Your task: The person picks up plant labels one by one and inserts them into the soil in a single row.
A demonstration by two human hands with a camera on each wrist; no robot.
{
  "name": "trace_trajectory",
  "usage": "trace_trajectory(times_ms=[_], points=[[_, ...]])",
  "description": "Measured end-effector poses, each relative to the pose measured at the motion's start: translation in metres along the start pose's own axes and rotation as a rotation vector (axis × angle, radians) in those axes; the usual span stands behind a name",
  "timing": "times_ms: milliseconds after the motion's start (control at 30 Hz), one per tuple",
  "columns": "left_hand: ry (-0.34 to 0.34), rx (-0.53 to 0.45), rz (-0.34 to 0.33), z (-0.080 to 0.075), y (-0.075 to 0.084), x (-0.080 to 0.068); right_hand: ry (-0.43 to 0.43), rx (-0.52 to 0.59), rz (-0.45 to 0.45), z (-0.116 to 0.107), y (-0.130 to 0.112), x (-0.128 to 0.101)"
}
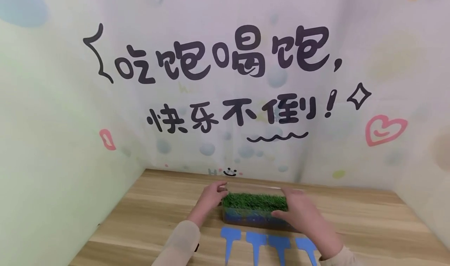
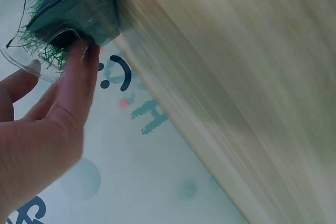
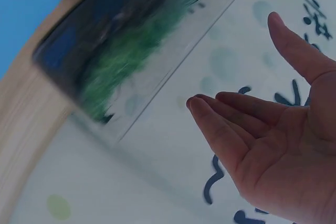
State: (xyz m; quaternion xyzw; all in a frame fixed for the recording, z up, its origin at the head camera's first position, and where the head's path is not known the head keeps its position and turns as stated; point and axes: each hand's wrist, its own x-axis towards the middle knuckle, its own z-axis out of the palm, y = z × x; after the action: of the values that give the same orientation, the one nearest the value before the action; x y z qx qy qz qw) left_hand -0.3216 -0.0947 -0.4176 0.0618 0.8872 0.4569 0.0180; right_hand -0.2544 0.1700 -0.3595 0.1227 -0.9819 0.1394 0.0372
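A long clear plastic box (image 1: 254,219) stands on the table, with green artificial grass (image 1: 254,201) inside above a blue and dark layer. My left hand (image 1: 212,195) holds the box's left end. In the left wrist view, its fingertips (image 2: 90,53) meet the end wall and the thumb lies by the clear rim. My right hand (image 1: 304,211) is at the box's right end, slightly blurred in the head view. The right wrist view shows that hand with fingers extended, thumb spread and nothing in the palm, apart from the box.
Several blue T-shaped plant labels (image 1: 231,234) lie in a row on the wooden table (image 1: 140,211), just in front of the box. Behind the table hangs a pale printed cloth (image 1: 225,152) with dark lettering, and similar cloth (image 1: 70,172) closes off the left side.
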Motion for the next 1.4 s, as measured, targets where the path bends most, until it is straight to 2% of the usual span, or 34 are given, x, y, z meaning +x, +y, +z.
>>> trace_trajectory(times_ms=[100,233,367,600,900,1167,1400], points=[[-0.007,-0.017,-0.011,-0.002,-0.001,-0.001,-0.01,0.048,-0.012,0.002,-0.019,-0.001],[-0.036,-0.122,-0.054,-0.003,-0.001,-0.002,-0.042,0.103,0.002,0.005,-0.04,-0.002],[-0.054,-0.208,-0.092,-0.005,0.001,-0.002,-0.057,0.118,-0.031,0.01,-0.053,-0.001],[-0.053,-0.208,-0.107,-0.006,0.002,-0.002,-0.132,0.185,-0.118,0.02,-0.069,0.001],[-0.073,-0.204,-0.095,-0.008,0.0,0.0,-0.215,0.152,-0.194,0.04,-0.081,0.004],[-0.071,-0.197,-0.1,-0.007,-0.002,0.0,-0.29,0.184,-0.18,0.058,-0.083,0.004],[-0.077,-0.202,-0.087,-0.006,-0.002,-0.002,-0.305,0.135,-0.202,0.071,-0.083,0.004]])
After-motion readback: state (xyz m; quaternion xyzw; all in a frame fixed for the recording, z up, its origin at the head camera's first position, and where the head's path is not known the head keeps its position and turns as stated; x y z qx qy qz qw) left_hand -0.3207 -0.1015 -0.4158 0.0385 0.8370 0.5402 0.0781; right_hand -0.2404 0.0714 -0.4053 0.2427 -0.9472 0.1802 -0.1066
